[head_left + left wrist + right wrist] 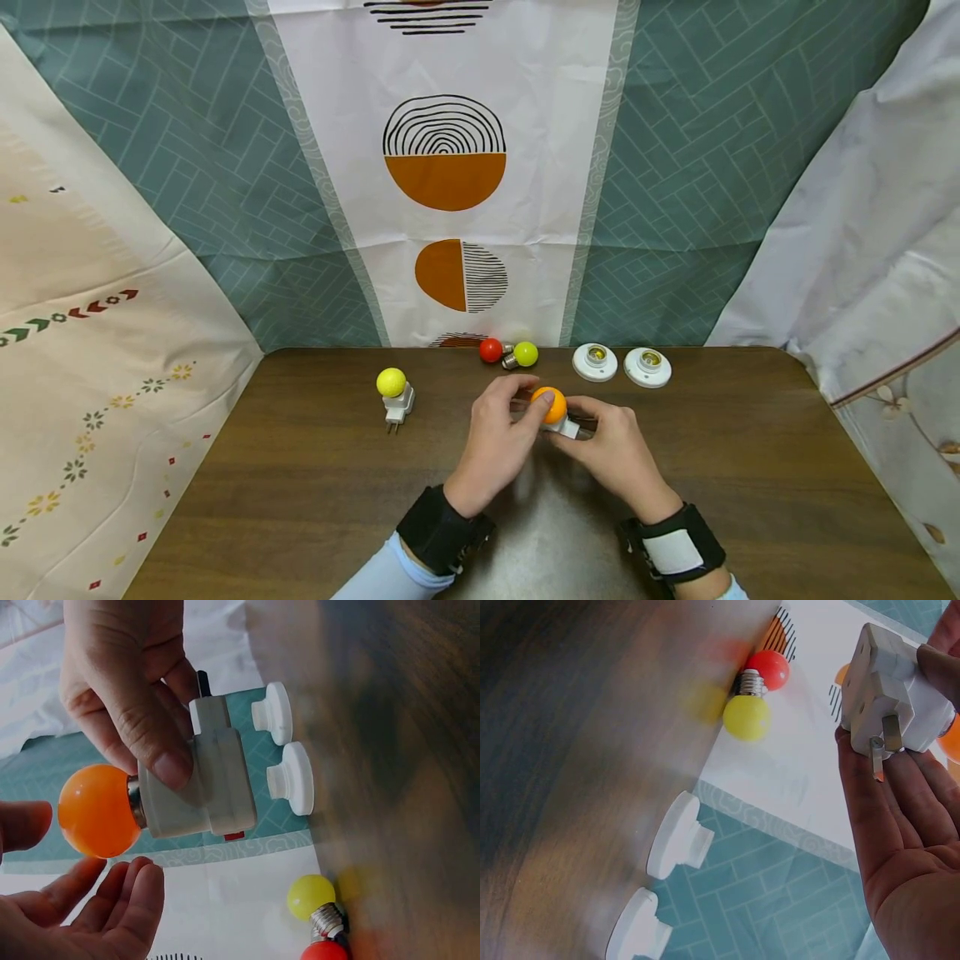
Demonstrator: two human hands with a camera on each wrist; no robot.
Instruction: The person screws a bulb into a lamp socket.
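My right hand [617,450] holds a white plug-in lamp socket [199,780], with the thumb pressed on its side and the fingers behind. Two metal prongs [885,746] stick out of the socket, and a small red switch [235,835] shows on it. An orange bulb [97,810] sits in its mouth, a strip of silver base visible between them. Around the bulb is my left hand [497,433], fingers loosely bent and spread; in the left wrist view its thumb lies just off the bulb and a fingertip is right at the bulb's lower edge.
A second plug-in socket [399,403] with a yellow bulb [391,382] stands on the table's left. Red [491,350] and yellow-green [527,354] loose bulbs lie at the back edge. Two round white lamp holders [595,363] sit right of them, before the hanging cloth [540,167].
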